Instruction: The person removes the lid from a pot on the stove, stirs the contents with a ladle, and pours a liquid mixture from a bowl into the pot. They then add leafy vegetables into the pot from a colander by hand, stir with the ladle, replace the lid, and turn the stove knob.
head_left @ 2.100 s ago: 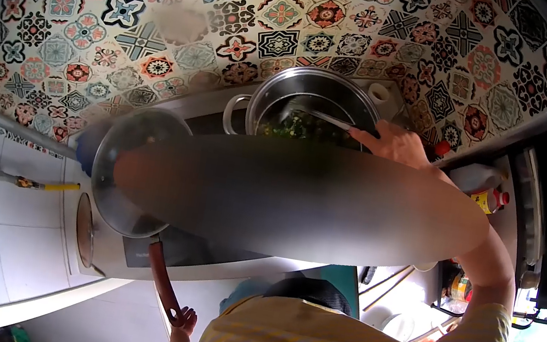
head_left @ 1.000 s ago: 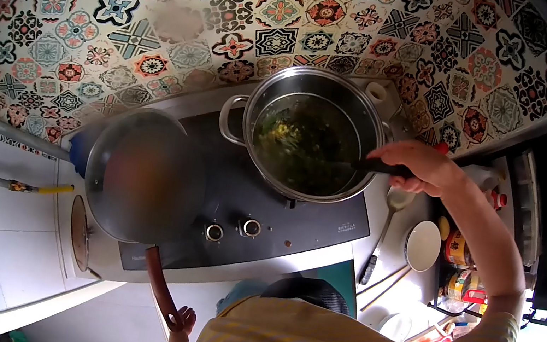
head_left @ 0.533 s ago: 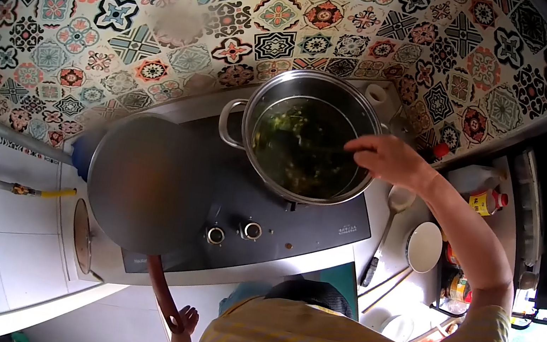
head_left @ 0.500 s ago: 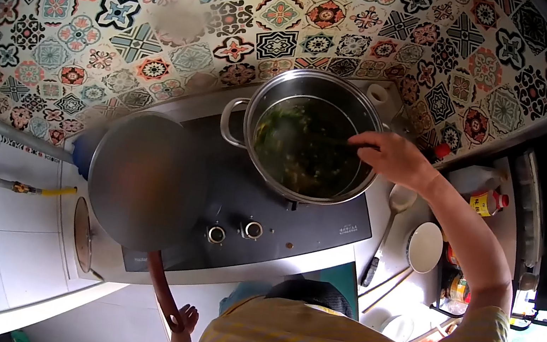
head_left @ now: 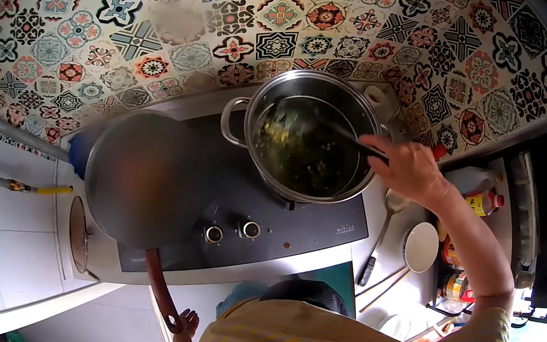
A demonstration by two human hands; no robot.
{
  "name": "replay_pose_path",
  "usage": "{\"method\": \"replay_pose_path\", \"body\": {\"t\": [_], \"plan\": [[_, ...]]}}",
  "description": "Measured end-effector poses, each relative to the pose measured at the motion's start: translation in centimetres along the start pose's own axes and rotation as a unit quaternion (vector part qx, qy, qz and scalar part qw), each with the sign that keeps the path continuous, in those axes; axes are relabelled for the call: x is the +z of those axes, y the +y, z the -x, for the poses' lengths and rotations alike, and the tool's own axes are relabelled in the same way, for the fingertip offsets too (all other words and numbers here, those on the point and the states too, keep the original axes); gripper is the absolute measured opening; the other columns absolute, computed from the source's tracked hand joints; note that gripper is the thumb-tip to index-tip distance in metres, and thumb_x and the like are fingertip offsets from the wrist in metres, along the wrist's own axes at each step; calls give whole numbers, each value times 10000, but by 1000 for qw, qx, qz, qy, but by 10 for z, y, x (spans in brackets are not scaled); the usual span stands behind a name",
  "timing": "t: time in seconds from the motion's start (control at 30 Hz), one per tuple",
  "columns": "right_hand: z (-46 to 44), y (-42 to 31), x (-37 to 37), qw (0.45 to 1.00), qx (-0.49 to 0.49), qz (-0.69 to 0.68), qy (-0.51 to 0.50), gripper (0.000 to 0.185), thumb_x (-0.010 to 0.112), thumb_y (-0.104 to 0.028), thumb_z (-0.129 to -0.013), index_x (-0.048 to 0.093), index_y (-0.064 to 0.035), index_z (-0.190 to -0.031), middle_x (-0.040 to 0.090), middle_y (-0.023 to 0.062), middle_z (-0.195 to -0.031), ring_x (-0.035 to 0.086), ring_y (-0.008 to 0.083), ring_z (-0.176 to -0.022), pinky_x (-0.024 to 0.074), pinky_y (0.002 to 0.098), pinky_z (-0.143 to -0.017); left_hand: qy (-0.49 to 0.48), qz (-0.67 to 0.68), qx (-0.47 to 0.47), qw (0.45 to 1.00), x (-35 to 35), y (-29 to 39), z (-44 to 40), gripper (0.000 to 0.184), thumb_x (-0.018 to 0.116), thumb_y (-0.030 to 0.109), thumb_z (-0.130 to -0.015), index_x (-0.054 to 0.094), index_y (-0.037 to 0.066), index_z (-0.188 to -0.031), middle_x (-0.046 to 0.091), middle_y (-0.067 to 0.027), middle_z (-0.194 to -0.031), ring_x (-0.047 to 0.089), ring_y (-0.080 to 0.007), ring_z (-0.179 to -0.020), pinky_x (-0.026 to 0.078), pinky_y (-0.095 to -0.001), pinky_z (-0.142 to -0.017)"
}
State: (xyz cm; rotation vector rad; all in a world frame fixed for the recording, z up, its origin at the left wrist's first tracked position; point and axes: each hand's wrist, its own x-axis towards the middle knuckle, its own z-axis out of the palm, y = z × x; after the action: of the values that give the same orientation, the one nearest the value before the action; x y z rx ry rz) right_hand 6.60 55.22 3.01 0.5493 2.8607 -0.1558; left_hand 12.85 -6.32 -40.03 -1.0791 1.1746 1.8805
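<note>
A large steel pot (head_left: 232, 121) stands on the black stove, holding dark green leafy bits and some yellow pieces in liquid. My right hand (head_left: 406, 169) is over the pot's right rim, closed around a long utensil (head_left: 369, 147) with a dark handle. The utensil's head is blurred in the liquid, so its kind is unclear. To the left is a grey pan (head_left: 112, 174) with a brown handle (head_left: 159, 285); its orange-brown contents look hazy. Beside the end of that handle, my left hand (head_left: 190, 322) has its fingers stretched out, holding nothing.
Two knobs sit at the front of the stove (head_left: 293, 224). Right of it lie a dark-handled spatula (head_left: 377, 241), a white bowl (head_left: 421, 247) and chopsticks (head_left: 383, 289). Bottles (head_left: 483, 203) line the right side. A lid (head_left: 79, 233) leans at the left, near a yellow-ended pipe (head_left: 55, 191).
My right hand has shifted right and down a little. The utensil shows more above the liquid, and yellow pieces have surfaced on the left. My left hand stays beside the pan handle.
</note>
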Motion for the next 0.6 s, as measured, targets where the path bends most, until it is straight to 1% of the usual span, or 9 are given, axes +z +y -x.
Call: {"method": "replay_pose_path", "body": {"t": [0.1,0.13,0.23,0.27,0.33,0.43,0.47,0.57,0.6], "plan": [[-12,31,21,988,-84,88,91,332,497,-251,-834,505,-178,-1158,629,107,-703,618,276,-696,484,409,-654,-17,-55,44,997,4,1,2,248,551,165,-829,479,18,-1016,564,-104,-768,567,-223,-654,515,-314,-585],[-16,36,30,980,-93,150,94,312,503,-250,-831,516,-184,-1135,616,111,-671,614,282,-643,482,394,-599,-25,-86,68,994,2,0,0,242,552,164,-828,483,19,-1009,565,-105,-772,567,-223,-655,515,-316,-587],[-15,31,20,989,-53,137,-15,303,488,-221,-826,523,-143,-1118,601,94,-640,597,236,-560,463,351,-518,9,-28,38,999,19,8,12,227,560,161,-824,494,21,-991,570,-108,-777,566,-226,-656,514,-316,-590],[-15,28,7,995,-6,40,-95,287,480,-189,-827,529,-118,-1100,582,75,-643,576,202,-548,451,324,-497,1,-26,32,999,16,8,9,225,564,160,-822,498,22,-985,572,-108,-778,566,-228,-658,513,-317,-592],[-17,26,-22,953,88,-154,-247,257,464,-126,-828,542,-69,-1066,544,37,-649,535,133,-525,427,272,-454,-45,-65,43,996,-5,2,-9,221,574,159,-816,505,24,-975,576,-110,-781,568,-230,-664,513,-318,-595],[-19,34,-17,855,190,-357,-325,251,430,-139,-849,549,-42,-1048,500,33,-631,476,88,-504,316,199,-369,-66,-23,27,997,-4,1,-7,220,587,165,-808,511,27,-963,579,-111,-783,570,-237,-673,511,-326,-603],[-19,33,-11,817,209,-430,-321,272,425,-146,-863,541,-45,-1087,492,62,-623,455,85,-483,235,165,-336,-58,19,11,998,-2,0,-7,221,590,167,-806,512,28,-960,579,-111,-782,570,-239,-675,510,-330,-606],[-11,34,-6,728,184,-583,-310,293,430,-144,-871,531,-55,-1131,491,71,-628,429,78,-467,228,168,-340,-35,-8,4,999,-3,-1,-7,216,590,168,-805,515,31,-953,580,-111,-784,569,-244,-679,503,-336,-610],[-5,29,-2,728,205,-600,-260,312,432,-150,-880,515,-55,-1165,472,55,-591,399,66,-459,220,177,-335,-50,4,8,999,-6,-1,-6,223,584,167,-807,509,31,-967,578,-111,-786,569,-248,-688,500,-336,-615]]}}
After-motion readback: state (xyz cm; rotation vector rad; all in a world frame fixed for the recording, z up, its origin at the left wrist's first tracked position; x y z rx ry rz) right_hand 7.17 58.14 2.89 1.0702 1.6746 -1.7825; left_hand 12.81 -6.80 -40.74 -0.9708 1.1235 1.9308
